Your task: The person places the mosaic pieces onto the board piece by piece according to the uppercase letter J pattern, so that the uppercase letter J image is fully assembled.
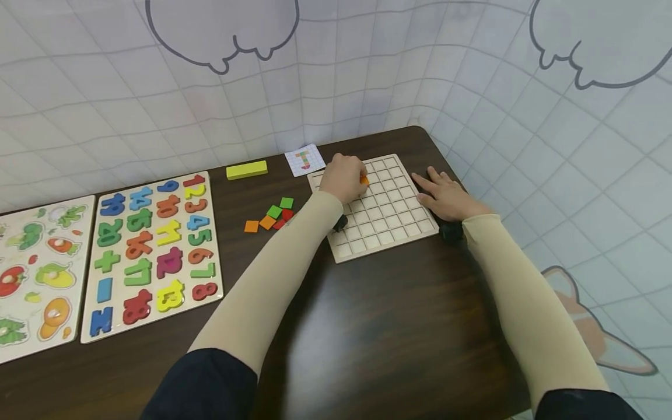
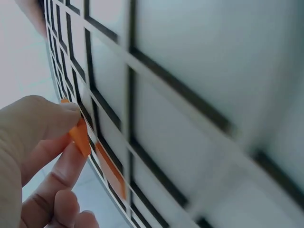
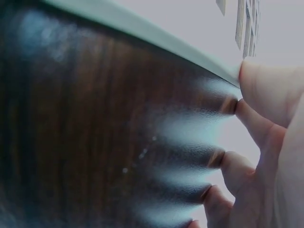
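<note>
My left hand (image 1: 342, 178) pinches a small orange square tile (image 2: 80, 137) between thumb and fingers, over the far part of a pale wooden grid board (image 1: 336, 254). Beside it in the left wrist view, another orange tile (image 2: 110, 170) lies in a cell of the board. My right hand (image 1: 446, 196) is at the board's right edge, fingers spread. In the right wrist view its fingertips touch the dark table (image 3: 95, 123), and the thumb (image 3: 266, 90) rests against the board's edge. The left hand hides some cells in the head view.
Loose orange, green and red tiles (image 1: 267, 222) lie left of the board, partly behind my left arm. A pattern card (image 1: 313, 157) and a yellow block (image 1: 247, 170) lie at the back. Number (image 1: 118, 315) and vegetable puzzle boards (image 1: 73, 256) fill the left. Walls border the table.
</note>
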Demonstrator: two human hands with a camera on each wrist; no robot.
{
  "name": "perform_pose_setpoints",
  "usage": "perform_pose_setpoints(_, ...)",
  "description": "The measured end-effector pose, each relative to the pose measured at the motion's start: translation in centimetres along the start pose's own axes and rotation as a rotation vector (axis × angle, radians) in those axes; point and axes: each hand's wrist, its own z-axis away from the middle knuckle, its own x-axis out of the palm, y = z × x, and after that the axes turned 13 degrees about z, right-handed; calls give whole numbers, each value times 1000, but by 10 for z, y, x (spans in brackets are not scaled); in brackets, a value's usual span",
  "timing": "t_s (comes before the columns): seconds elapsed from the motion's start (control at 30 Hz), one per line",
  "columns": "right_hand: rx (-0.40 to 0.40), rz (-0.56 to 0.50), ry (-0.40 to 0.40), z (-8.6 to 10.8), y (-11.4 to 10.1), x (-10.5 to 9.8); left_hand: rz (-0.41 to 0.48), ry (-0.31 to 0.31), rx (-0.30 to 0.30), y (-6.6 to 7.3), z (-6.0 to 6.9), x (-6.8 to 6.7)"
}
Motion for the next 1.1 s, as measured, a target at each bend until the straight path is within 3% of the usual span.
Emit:
perform_pose_setpoints(0.17,13,6,4,-2,-2,2,-37,2,21,6,-10,6)
perform_pose_setpoints(0.43,31,10,5,-3,-4,3,-38,-33,-13,10,-21,12)
perform_pose_setpoints(0.6,42,17,9,-2,-4,2,-108,-38,-26,15,-28,14)
perform_pose_setpoints(0.83,33,10,4,-6,-11,2,-138,-46,-110,10,-26,8)
perform_pose_setpoints(1.1,34,12,-1,-1,-5,0,-116,-30,-91,3,-16,4)
